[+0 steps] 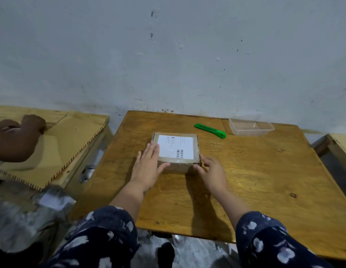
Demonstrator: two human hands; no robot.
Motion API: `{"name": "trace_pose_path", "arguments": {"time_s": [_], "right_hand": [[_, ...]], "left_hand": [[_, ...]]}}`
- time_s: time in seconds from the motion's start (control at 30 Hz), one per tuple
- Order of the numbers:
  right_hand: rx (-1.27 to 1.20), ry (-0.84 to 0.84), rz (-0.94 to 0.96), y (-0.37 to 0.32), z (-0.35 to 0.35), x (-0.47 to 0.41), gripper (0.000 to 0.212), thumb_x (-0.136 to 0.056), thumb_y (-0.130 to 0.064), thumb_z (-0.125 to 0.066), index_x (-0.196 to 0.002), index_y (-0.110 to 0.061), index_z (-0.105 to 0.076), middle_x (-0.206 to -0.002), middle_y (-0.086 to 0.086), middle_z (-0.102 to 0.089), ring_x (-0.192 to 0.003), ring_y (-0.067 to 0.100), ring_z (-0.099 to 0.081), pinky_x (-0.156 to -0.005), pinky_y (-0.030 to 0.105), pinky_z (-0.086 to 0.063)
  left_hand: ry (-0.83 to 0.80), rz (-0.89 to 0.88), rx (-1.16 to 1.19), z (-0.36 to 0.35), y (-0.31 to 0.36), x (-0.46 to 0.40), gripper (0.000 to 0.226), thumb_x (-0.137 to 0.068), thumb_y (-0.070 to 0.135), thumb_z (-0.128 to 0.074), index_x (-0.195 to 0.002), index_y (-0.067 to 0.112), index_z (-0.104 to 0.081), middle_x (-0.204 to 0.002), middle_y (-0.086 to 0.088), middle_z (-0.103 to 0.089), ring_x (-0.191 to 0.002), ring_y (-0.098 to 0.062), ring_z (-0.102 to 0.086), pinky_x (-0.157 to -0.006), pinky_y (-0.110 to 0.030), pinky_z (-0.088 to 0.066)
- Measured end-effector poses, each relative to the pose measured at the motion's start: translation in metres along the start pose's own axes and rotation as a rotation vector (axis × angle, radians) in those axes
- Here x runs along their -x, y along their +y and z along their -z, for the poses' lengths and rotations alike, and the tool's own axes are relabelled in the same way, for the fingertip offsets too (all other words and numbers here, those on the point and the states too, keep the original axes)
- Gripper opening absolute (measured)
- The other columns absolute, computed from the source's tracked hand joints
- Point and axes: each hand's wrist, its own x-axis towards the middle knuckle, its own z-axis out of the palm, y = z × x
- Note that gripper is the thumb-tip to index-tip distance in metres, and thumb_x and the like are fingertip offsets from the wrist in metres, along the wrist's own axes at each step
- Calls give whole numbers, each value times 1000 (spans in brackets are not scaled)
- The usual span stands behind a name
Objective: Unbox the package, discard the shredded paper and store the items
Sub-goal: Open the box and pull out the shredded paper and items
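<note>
While both hands rest on it, I see the cardboard package (177,151) lying flat near the middle of the wooden table (255,176), its white shipping label (175,147) facing up with a small barcode near the label's right edge. My left hand (149,167) lies spread and flat, palm down, over the package's near-left corner, fingers extended across the top and just onto the label's edge, thumb against the front side. My right hand (214,172) is loosely open at the near-right corner, fingertips touching the front and side of the package without closing around it. Both forearms come out of dark blue sleeves (102,238) printed with pale flowers. Beyond the package, toward the wall, a green utility knife (210,130) lies at a slant on the tabletop, apart from the package, and just to its right a clear plastic container (250,125) stands open and upright near the table's far edge. To the left, on a separate lighter surface, a flat wooden panel with toothed edges (58,144) lies under another person's arm (15,138). Behind everything rises a scuffed pale wall (168,55).
</note>
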Motion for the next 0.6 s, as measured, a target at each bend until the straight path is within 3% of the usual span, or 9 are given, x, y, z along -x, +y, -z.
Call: {"name": "trace_pose_path", "arguments": {"time_s": [0.17, 0.3, 0.37, 0.47, 0.6], "right_hand": [[-42, 66, 43, -13, 8, 0, 42, -89, -28, -62, -130, -19, -57, -137, 1, -56, -127, 19, -51, -102, 31, -41], [-163, 95, 47, -26, 11, -10, 41, -93, -32, -56, -132, -20, -55, -133, 3, -59, -117, 18, -58, -84, 21, -42], [-228, 125, 64, -35, 11, -20, 43, -93, -35, -54, -133, -18, -54, -132, 4, -60, -119, 19, -57, -92, 25, -46], [-243, 177, 113, -52, 12, -39, 50, -90, -35, -58, -137, -19, -49, -134, 4, -56, -123, 21, -52, -101, 45, -46], [-197, 225, 130, -72, 15, -72, 57, -93, -22, -56, -146, -20, -34, -141, 6, -47, -129, 23, -45, -107, 40, -40]], "left_hand": [[30, 12, 21, 7, -2, -4, 69, -94, 53, -40, -151, 18, -23, -160, 0, -15, -148, -15, -10, -120, -38, -10], [117, -3, 100, 22, 1, -17, 64, -93, 54, -41, -148, 23, -31, -158, 3, -25, -144, -17, -26, -118, -40, -21], [188, 0, 200, 33, 7, -28, 67, -90, 57, -43, -148, 24, -31, -157, 4, -27, -139, -19, -35, -110, -40, -34], [298, 36, 340, 48, 13, -49, 73, -89, 57, -50, -148, 24, -24, -156, 3, -29, -134, -19, -41, -96, -33, -42], [327, 27, 431, 56, 16, -77, 81, -90, 43, -59, -150, 23, -9, -157, -2, -25, -137, -23, -38, -95, -28, -38]]}}
